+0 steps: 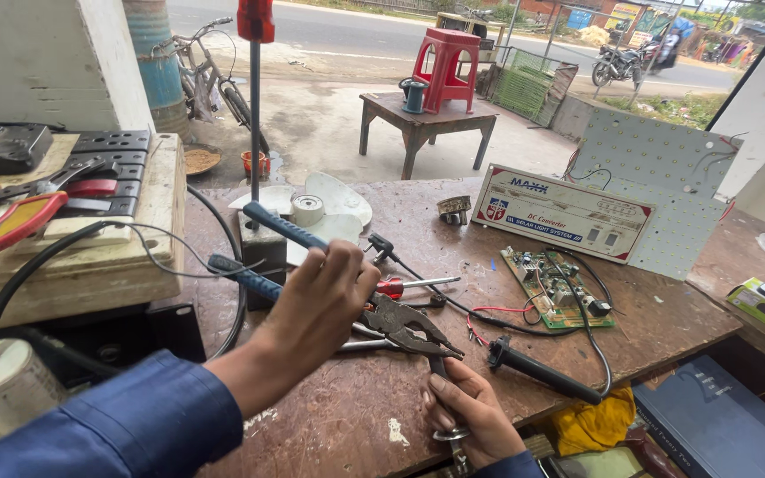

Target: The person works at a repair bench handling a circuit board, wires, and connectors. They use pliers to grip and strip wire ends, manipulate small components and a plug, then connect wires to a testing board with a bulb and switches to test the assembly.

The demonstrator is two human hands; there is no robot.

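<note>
The left hand has its grip closed round the blue handles of the pliers, near the middle of the worn wooden surface. The pliers' steel jaws pinch a small metal part that the right hand grips from below. The pliers look heavy, stiff and hard; the sleeved handles seem the surest hold. The part looks small and likely slippery.

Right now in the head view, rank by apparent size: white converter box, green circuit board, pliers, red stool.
1. White converter box
2. Pliers, blue handles included
3. Green circuit board and red stool look alike; the stool stands much farther off, so unranked.
</note>
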